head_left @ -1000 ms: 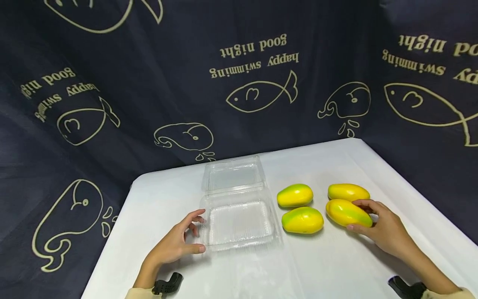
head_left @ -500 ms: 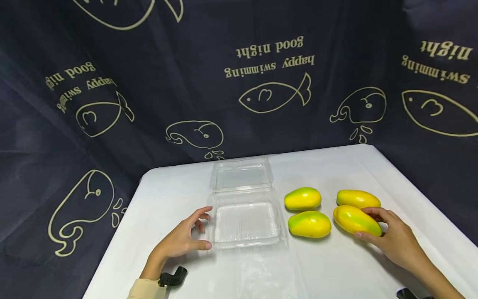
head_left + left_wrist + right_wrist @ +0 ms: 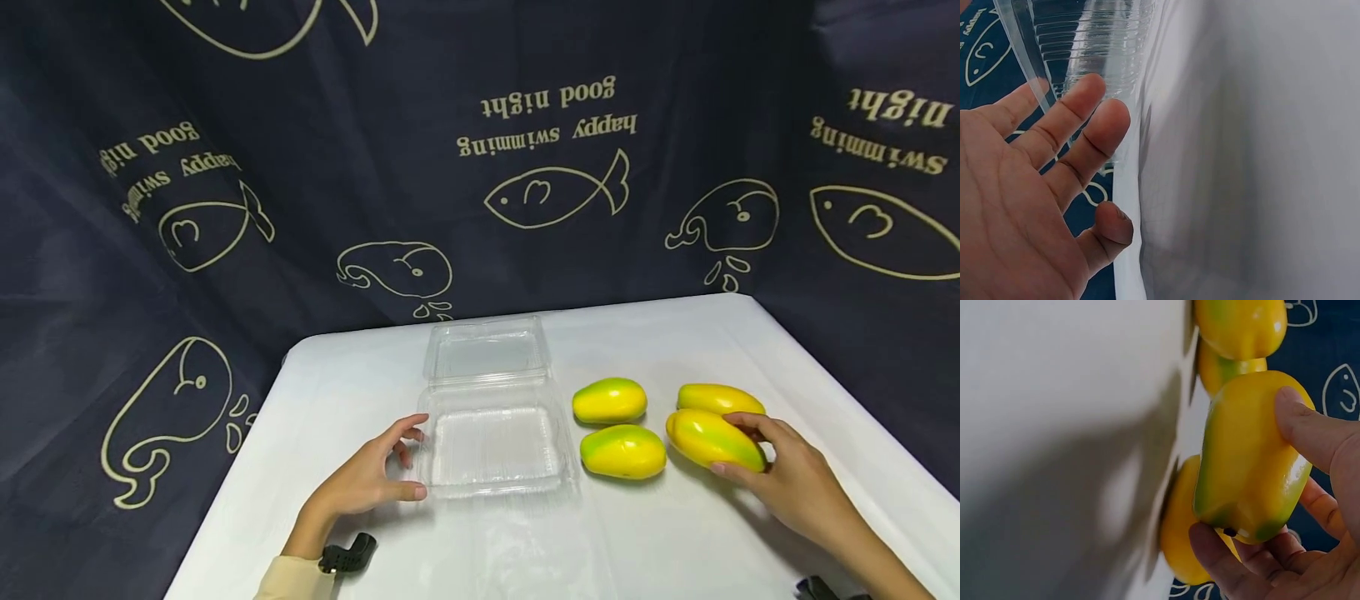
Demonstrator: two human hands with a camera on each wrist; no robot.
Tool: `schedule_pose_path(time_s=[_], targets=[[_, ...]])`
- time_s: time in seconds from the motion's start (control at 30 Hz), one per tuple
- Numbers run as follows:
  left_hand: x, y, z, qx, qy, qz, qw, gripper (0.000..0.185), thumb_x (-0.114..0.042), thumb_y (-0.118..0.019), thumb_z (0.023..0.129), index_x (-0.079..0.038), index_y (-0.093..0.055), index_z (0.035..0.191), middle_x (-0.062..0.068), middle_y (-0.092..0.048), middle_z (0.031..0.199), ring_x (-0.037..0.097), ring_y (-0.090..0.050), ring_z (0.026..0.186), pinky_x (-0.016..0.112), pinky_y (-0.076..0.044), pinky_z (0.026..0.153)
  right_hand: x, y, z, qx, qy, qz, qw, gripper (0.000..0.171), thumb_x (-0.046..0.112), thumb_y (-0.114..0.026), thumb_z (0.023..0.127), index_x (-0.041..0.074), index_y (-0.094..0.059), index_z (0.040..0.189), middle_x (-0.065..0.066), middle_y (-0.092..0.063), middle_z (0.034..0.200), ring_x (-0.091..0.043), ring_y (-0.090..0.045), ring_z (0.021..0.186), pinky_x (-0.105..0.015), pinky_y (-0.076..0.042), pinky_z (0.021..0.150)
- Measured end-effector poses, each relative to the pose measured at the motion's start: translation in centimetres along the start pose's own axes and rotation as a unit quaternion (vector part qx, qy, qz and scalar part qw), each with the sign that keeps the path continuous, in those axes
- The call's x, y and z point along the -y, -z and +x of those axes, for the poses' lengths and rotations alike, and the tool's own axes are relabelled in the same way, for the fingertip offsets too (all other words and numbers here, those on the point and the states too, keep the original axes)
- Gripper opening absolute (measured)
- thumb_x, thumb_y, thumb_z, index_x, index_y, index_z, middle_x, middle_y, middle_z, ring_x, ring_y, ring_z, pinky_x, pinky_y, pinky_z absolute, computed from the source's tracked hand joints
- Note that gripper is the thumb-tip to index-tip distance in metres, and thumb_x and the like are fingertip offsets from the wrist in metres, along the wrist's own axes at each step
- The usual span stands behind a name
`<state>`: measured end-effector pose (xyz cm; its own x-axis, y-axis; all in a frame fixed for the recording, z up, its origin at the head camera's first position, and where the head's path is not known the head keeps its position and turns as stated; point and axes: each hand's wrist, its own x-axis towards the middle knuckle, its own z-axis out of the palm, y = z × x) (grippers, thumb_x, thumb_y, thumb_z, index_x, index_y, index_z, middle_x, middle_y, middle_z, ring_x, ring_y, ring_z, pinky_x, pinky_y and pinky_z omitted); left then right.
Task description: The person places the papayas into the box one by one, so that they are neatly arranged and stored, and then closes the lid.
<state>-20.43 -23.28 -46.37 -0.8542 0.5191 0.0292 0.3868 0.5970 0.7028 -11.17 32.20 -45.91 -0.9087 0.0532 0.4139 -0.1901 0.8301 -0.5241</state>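
Right hand (image 3: 787,479) grasps glossy yellow-green oblong fruit (image 3: 707,437), just raised slightly: pick-up apparently underway. Left hand (image 3: 360,482) relaxed, gripping nothing, open clear-plastic clamshell (image 3: 495,446) at fingertips.

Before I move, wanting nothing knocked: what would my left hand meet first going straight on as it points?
Most likely the clear, rectangular plastic container, at its nearer half's left rim. Your left hand is close beside it; whether they touch is unclear.

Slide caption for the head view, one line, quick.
The right hand grips a yellow-green fruit near three others; the left hand is at the edge of an open clear container.
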Motion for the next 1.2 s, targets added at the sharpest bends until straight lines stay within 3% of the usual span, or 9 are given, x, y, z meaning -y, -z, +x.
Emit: schedule_pose_path(time_s=[0.2,0.4,0.7,0.83,1.07,1.2], targets=[[0.0,0.1,0.1,0.003,0.004,0.002,1.0000,0.096,-0.042,-0.087,0.076,-0.041,-0.030,0.153,-0.004,-0.056,0.134,0.019,-0.059,0.100,0.037,-0.042,0.089,1.2,0.3,1.0,-0.012,0.032,0.019,0.999,0.066,0.021,-0.093,0.069,0.009,-0.062,0.127,-0.008,-0.062,0.115,0.019,-0.039,0.098,-0.007,-0.040,0.067],[0.1,0.2,0.1,0.002,0.002,0.000,1.0000,0.095,-0.041,-0.087,0.076,-0.045,-0.029,0.152,-0.002,-0.056,0.135,0.020,-0.059,0.100,0.039,-0.042,0.088,3.1,0.3,3.0,-0.015,0.060,0.031,0.998,0.066,0.021,-0.093,0.069,0.011,-0.063,0.127,-0.009,-0.063,0.116,0.015,-0.040,0.101,-0.006,-0.037,0.073],[0.0,0.1,0.2,0.002,0.011,-0.003,0.9999,0.097,-0.040,-0.087,0.076,-0.032,-0.032,0.155,-0.003,-0.056,0.135,0.020,-0.058,0.101,0.040,-0.042,0.089,5.7,-0.8,4.5,0.005,0.095,0.042,0.995,0.065,0.023,-0.092,0.072,0.014,-0.062,0.130,-0.008,-0.062,0.118,0.012,-0.043,0.103,-0.010,-0.040,0.074],[-0.1,-0.1,0.3,0.006,0.007,-0.002,1.0000,0.096,-0.042,-0.086,0.077,-0.032,-0.031,0.155,-0.003,-0.056,0.134,0.020,-0.058,0.100,0.038,-0.042,0.088,6.4,-1.2,4.8,0.013,0.106,0.041,0.993,0.064,0.022,-0.090,0.074,0.013,-0.060,0.131,-0.009,-0.061,0.120,0.011,-0.043,0.103,-0.014,-0.043,0.072],[0.0,-0.1,0.3,0.000,0.013,0.007,0.9999,0.093,-0.041,-0.087,0.075,-0.046,-0.032,0.151,-0.006,-0.056,0.132,0.019,-0.058,0.098,0.037,-0.042,0.087,8.3,-2.4,5.9,0.045,0.095,0.046,0.993,0.062,0.029,-0.086,0.080,0.013,-0.058,0.133,-0.009,-0.059,0.124,-0.013,-0.051,0.108,-0.024,-0.049,0.075],[0.1,0.0,0.1,-0.002,0.011,0.009,0.9999,0.093,-0.039,-0.087,0.076,-0.045,-0.032,0.151,-0.005,-0.057,0.131,0.020,-0.059,0.099,0.035,-0.042,0.087,9.5,-3.3,6.5,0.071,0.081,0.059,0.992,0.060,0.034,-0.082,0.084,0.014,-0.056,0.134,-0.009,-0.057,0.127,-0.020,-0.052,0.109,-0.029,-0.052,0.077]])
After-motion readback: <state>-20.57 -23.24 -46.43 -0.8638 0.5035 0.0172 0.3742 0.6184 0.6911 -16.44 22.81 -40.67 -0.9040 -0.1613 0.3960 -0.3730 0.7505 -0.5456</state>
